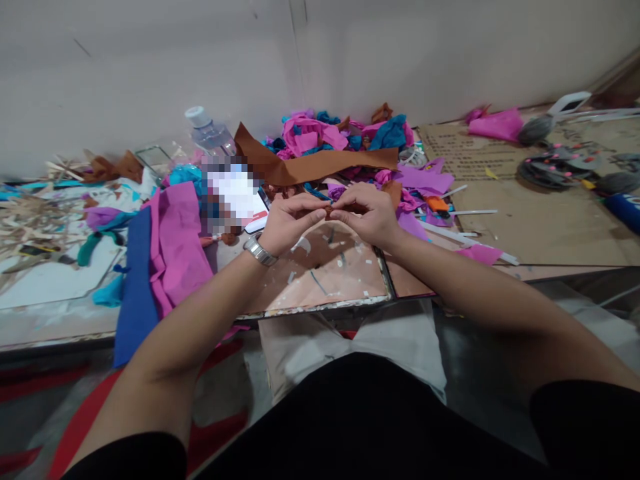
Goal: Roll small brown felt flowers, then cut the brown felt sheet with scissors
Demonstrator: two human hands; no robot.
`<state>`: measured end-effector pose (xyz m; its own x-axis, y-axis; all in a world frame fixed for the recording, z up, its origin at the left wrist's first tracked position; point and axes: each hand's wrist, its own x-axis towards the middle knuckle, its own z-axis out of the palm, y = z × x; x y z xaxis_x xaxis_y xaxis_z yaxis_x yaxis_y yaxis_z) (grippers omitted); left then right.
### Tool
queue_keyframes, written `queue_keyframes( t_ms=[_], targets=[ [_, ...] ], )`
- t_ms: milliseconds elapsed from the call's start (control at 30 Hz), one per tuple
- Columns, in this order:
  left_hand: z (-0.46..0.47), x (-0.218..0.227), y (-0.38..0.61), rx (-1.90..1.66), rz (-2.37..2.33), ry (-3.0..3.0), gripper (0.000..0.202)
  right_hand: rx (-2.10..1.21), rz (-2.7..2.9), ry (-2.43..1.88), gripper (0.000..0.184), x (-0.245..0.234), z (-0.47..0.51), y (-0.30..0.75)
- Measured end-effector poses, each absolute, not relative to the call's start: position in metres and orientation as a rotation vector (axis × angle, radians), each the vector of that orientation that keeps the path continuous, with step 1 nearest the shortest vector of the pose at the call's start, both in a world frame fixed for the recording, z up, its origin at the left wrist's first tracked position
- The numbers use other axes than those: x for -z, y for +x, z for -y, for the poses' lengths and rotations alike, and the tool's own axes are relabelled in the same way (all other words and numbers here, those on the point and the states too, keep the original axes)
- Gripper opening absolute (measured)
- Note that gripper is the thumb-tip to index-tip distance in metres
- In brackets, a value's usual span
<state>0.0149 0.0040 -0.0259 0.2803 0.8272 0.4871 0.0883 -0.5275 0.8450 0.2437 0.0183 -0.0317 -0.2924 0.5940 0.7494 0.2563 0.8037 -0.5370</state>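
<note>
My left hand and my right hand meet above the near part of the table. Between their fingertips is a small brown piece of crepe paper, pinched from both sides and mostly covered by the fingers. On my left wrist sits a metal watch. Just beyond the hands lies a long brown crepe paper strip, bent at its left end. A phone with a lit screen, partly blurred out, rests left of my left hand.
Pink and blue crepe paper hang toward the table's front edge. A clear bottle stands behind the phone. Colourful scraps pile against the wall. At right, a cardboard sheet carries a dark pincushion-like object; wooden pieces lie far left.
</note>
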Motion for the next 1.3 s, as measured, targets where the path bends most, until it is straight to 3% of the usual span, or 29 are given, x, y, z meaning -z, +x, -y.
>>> queue_keyframes(
  t_ms=[233, 1300],
  targets=[
    [-0.0072, 0.029, 0.0124, -1.278, -0.789, 1.924, 0.03, -0.375, 1.889, -0.554, 0.039, 0.035, -0.0215, 0.2433],
    [-0.005, 0.0279, 0.0115, -1.293, -0.749, 1.783, 0.03, -0.275, 1.937, -0.619, 0.045, 0.0308, -0.0177, 0.2445]
  ],
)
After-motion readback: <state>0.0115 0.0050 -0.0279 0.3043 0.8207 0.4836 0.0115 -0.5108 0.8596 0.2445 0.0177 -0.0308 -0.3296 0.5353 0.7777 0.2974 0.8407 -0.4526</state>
